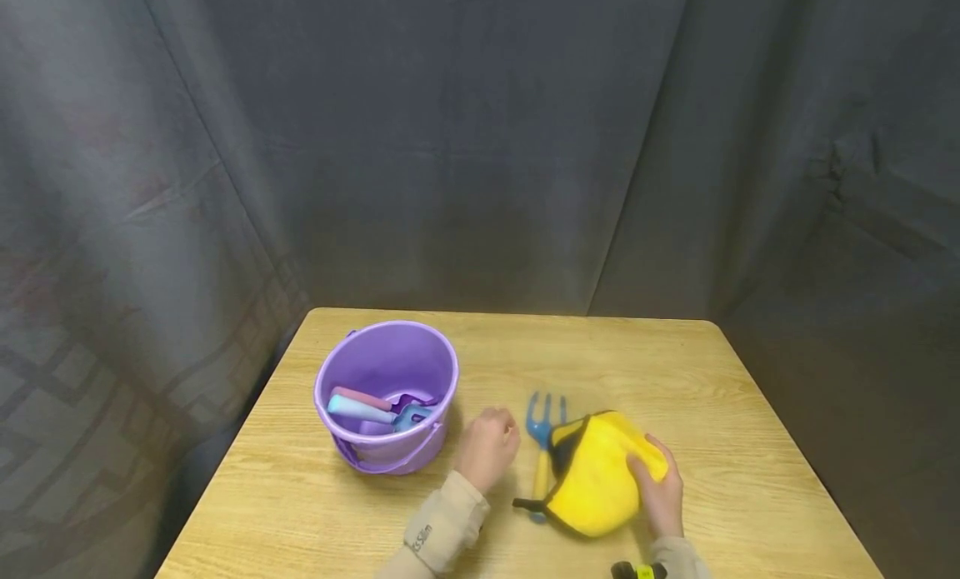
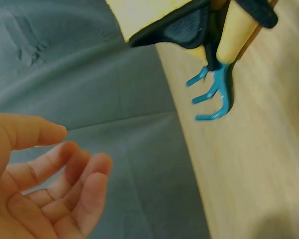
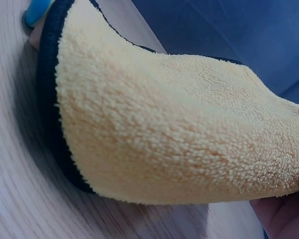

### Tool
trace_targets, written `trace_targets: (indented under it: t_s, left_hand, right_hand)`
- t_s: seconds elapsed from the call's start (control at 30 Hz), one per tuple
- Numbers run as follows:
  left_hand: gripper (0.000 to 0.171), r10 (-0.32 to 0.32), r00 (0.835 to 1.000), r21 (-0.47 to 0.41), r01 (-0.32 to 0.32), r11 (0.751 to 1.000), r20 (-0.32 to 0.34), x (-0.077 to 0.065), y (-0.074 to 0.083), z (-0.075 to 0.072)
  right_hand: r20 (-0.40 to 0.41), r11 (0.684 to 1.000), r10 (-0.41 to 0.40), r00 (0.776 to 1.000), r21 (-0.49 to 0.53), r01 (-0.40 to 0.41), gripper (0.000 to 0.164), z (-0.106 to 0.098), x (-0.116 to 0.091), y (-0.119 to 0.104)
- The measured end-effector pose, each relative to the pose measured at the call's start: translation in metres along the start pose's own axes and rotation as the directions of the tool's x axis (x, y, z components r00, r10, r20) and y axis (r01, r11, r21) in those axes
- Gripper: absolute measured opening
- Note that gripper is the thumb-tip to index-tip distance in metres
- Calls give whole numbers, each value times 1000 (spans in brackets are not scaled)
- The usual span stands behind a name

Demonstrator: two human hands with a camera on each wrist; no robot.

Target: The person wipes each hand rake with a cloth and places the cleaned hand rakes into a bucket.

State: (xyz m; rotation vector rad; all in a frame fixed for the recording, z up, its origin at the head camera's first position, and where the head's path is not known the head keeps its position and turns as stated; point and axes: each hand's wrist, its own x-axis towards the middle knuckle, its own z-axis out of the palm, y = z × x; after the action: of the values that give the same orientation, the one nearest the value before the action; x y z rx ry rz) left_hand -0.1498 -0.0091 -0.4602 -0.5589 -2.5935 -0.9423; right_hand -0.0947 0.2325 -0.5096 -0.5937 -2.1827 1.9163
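A yellow fluffy cloth [image 1: 600, 479] with dark edging and a dark hanging loop is pinched at its right side by my right hand [image 1: 662, 494], thumb on top. In the right wrist view the cloth [image 3: 179, 129] fills most of the picture. Its left edge overlaps a toy garden fork [image 1: 539, 430] with blue prongs and a yellow handle, lying on the table. Left of the fork, my left hand [image 1: 486, 447] holds nothing. Seen in the left wrist view, that hand's fingers [image 2: 92, 199] are loosely bent, with a gap to the thumb.
A purple bucket [image 1: 397, 461] stands on the wooden table [image 1: 600, 354] to the left. Inside it lie toy tools with a light blue handle [image 1: 358, 409] and a pink handle [image 1: 362, 396]. Grey curtains [image 1: 480, 146] hang behind the table and at both sides.
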Motion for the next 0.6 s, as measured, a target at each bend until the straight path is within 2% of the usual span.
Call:
trace_targets:
  t_s: [0.2,0.43,0.6]
  left_hand:
    - [9,-119,987,-49,125,991,106,1,-2,20]
    - [26,-224,934,-24,239,971,277,-1,-1,47]
    - [13,-260,904,-5,278,960,339,-2,0,65]
  right_hand:
    - [-5,999,2,1000,41,-1,57,0,1,2]
    - [-14,999,9,1000,42,-9,57,0,2,4]
    - [-26,999,10,1000,47,-9,57,0,2,6]
